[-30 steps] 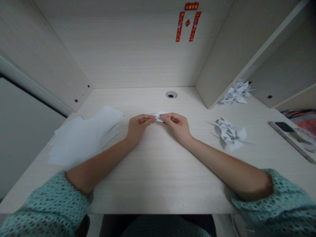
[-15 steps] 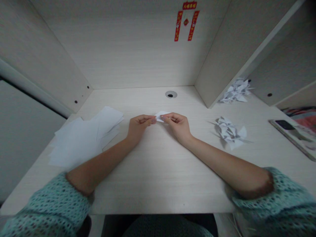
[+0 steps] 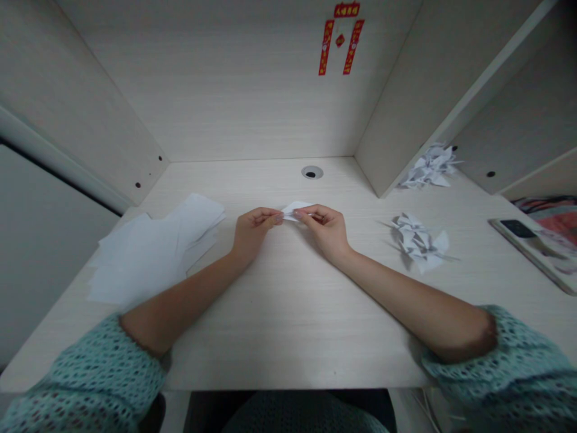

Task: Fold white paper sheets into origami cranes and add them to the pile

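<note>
- Desk [image 3: 297,337]: pale wood, spreads beneath the fingers [image 3: 271,222] and to either side.
- Back board [image 3: 216,84]: upright, beyond the fingers.
- Divider [image 3: 406,96]: upright, beyond and right of the fingers.
- Sleeves [image 3: 94,367]: teal open knit, bunched near both elbows, on the person's side of the fingers.
- Paper sheets [image 3: 144,255]: white, loose overlapping heap, well left of the fingers; left forearm [image 3: 193,294] crosses its near corner in view, contact cannot be judged.
- Far pile [image 3: 430,168]: folded white paper pieces beside the divider, beyond and well right of the fingers.
- Near pile [image 3: 418,242]: similar pieces, pointed ends sticking out, right of the fingers, well apart.
- Phone [image 3: 536,252]: flat, dark camera block upward, farthest right of the fingers; printed cloth [image 3: 556,219] next to it.
- Left hand [image 3: 250,234]: thumb and forefinger together, clamped on the left end of the folded paper [image 3: 288,211].
- Right hand [image 3: 328,231]: thumb and forefinger pinched on the same paper's right part.
- Red stickers [image 3: 326,48]: on the back board, high beyond the fingers.
- Folded paper: white, small, between the two sets of fingertips; desk contact cannot be told.
- Desk hole [image 3: 312,173]: ringed, beyond the right fingers.
</note>
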The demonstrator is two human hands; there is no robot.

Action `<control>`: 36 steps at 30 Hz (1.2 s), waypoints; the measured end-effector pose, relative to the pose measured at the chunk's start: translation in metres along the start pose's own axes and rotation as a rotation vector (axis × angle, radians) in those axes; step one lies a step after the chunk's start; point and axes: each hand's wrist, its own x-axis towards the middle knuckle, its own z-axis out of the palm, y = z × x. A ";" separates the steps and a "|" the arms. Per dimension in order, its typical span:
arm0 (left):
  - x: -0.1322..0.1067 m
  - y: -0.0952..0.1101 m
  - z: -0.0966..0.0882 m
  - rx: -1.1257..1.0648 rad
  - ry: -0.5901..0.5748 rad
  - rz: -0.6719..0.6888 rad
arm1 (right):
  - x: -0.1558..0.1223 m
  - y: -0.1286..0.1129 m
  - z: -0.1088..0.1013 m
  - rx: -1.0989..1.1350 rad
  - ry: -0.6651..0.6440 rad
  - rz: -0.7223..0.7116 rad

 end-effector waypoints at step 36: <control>-0.001 -0.001 0.002 -0.053 0.031 -0.003 | -0.003 0.001 -0.001 -0.054 -0.022 -0.106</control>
